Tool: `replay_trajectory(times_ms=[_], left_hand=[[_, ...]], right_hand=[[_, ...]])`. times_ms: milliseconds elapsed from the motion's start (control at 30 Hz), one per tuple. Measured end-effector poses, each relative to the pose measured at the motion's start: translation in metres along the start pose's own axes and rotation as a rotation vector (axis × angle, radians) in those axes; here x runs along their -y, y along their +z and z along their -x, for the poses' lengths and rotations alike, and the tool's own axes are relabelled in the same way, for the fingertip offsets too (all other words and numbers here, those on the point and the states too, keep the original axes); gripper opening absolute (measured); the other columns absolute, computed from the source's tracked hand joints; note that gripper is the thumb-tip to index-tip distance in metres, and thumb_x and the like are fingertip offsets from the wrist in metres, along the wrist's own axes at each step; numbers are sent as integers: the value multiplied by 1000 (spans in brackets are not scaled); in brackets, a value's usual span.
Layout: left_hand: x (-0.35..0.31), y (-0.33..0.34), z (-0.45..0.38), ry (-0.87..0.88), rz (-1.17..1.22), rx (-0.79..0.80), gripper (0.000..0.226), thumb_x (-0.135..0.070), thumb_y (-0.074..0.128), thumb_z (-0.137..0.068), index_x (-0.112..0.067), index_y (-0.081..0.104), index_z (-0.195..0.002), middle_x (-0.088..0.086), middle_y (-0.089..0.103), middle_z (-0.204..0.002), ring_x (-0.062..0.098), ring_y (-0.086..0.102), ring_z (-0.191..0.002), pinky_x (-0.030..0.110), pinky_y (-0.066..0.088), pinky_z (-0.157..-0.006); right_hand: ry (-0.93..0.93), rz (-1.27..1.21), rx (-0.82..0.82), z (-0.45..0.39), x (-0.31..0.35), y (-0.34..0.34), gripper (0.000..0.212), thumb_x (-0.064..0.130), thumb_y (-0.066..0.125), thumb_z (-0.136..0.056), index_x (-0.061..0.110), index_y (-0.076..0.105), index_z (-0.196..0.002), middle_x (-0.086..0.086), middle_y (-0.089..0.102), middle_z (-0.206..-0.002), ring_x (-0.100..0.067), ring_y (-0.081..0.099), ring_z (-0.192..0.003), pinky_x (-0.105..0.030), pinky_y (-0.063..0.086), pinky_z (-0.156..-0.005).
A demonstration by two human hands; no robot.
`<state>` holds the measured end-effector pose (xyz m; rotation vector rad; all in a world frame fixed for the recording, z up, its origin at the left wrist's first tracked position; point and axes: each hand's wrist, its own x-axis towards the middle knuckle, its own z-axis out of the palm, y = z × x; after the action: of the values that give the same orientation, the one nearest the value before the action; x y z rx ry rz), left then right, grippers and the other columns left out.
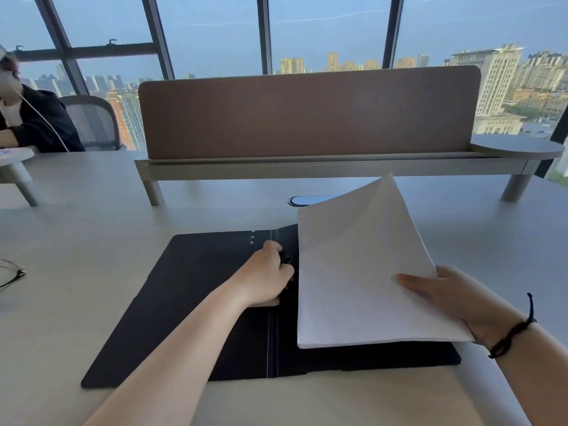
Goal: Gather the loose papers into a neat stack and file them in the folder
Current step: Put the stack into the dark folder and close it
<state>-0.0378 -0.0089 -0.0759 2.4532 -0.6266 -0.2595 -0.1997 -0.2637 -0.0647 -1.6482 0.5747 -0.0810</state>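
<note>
A black folder (190,296) lies open and flat on the pale table, its spine running away from me. My left hand (266,276) rests at the spine with fingers curled around the folder's clip (288,260). A stack of white papers (362,272) hovers tilted over the folder's right half, its far corner raised. My right hand (445,295) pinches the stack at its right edge, thumb on top. A dark cord bracelet circles my right wrist.
A brown desk divider (307,115) on a grey shelf stands across the table's far side. A cable port (302,200) sits just beyond the folder. Glasses (9,273) lie at the left edge. A seated person (27,118) is at far left.
</note>
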Motion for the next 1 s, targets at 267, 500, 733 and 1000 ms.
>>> replay_trajectory(times_ms=[267,500,733,1000], left_hand=[[1,-1,2,24,79,1,57,-25,45,-98,-4,25,-148,21,67,-110,23,61,-82,22,36,-60],[5,-5,4,35,137,41,57,-16,39,-96,-13,17,-149,3,59,-70,16,56,-59,27,47,-59],[-1,-2,6,49,120,29,48,-17,43,-95,-13,23,-139,0,60,-70,22,60,-64,36,51,-65],[-10,16,4,45,-157,-59,55,-24,46,-92,-5,26,-139,-6,49,-63,22,49,-61,34,31,-58]], right_hand=[[-31,-107,46,4,5,2,20,14,67,-91,-1,73,-103,-17,80,-92,-28,77,-69,-32,62,-57],[7,-26,61,1,4,10,19,13,67,-92,-1,73,-104,-18,80,-94,-28,77,-70,-33,63,-60],[-1,96,44,-6,2,17,17,11,68,-93,-2,74,-101,-15,80,-85,-21,75,-59,-24,57,-48],[-55,158,-27,-9,4,19,22,25,69,-93,8,69,-106,-15,79,-97,-36,75,-86,-40,58,-76]])
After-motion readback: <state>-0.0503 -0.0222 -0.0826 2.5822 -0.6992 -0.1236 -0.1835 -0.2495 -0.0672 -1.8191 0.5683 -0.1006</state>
